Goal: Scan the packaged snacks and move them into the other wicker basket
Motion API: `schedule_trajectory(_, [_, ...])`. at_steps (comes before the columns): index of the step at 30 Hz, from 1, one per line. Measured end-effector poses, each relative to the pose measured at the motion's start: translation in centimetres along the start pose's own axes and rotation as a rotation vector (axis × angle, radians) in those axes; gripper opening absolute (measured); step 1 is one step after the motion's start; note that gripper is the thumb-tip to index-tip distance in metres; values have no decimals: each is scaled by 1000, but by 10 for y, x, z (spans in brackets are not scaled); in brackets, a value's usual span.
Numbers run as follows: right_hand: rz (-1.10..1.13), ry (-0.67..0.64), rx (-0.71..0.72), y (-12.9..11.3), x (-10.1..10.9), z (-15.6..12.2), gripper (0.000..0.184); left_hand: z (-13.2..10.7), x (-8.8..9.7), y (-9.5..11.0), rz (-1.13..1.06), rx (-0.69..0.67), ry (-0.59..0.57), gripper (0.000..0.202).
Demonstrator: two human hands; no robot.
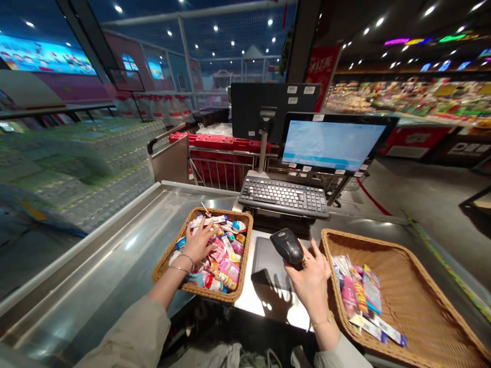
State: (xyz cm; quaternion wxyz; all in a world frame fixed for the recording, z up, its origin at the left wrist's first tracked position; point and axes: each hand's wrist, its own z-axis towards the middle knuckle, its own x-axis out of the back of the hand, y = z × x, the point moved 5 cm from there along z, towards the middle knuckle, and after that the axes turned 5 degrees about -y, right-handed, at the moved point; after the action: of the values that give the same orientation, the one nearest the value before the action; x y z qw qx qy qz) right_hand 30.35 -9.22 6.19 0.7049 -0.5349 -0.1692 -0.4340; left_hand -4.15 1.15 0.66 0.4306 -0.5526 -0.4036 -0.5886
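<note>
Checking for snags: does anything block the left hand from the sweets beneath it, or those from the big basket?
Nothing visible separates the left hand from the sweets. Between them and the big basket stand the small basket's rim and the right hand, holding a scanner.

to the left of the keyboard (284, 196), a bare stretch of steel counter (126, 240) lets a hand pass low. nearer to the person and left of the keyboard, the small basket (246, 255) obstructs with its raised rim. on the keyboard's near side there is a gap, but the right hand (312, 276) with the black scanner (287, 246) occupies the room above it. right of the keyboard, the large basket (418, 286) makes a wall, though its right part has free room inside. behind the keyboard, the lit screen (333, 145) blocks the way.
</note>
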Motion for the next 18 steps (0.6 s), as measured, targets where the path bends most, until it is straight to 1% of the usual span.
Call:
schedule_trajectory(3, [3, -9, 12, -2, -4, 0, 24, -5, 2, -13, 9, 9, -34, 53])
schedule_trajectory(5, [8, -10, 15, -3, -6, 1, 24, -8, 6, -22, 6, 47, -27, 52])
schedule_trajectory(9, [10, 3, 28, -3, -11, 1, 23, -15, 17, -47, 27, 217, 63, 50])
schedule_trajectory(12, [6, 5, 51, -5, -14, 1, 21, -17, 20, -61, 33, 332, 100, 49])
schedule_trajectory(15, [7, -5, 70, -6, -18, 1, 20, -9, 18, -63, 30, 347, 72, 47])
schedule_trajectory(18, [0, -8, 56, -6, -21, 0, 21, 8, 17, -57, 44, 320, 30, 48])
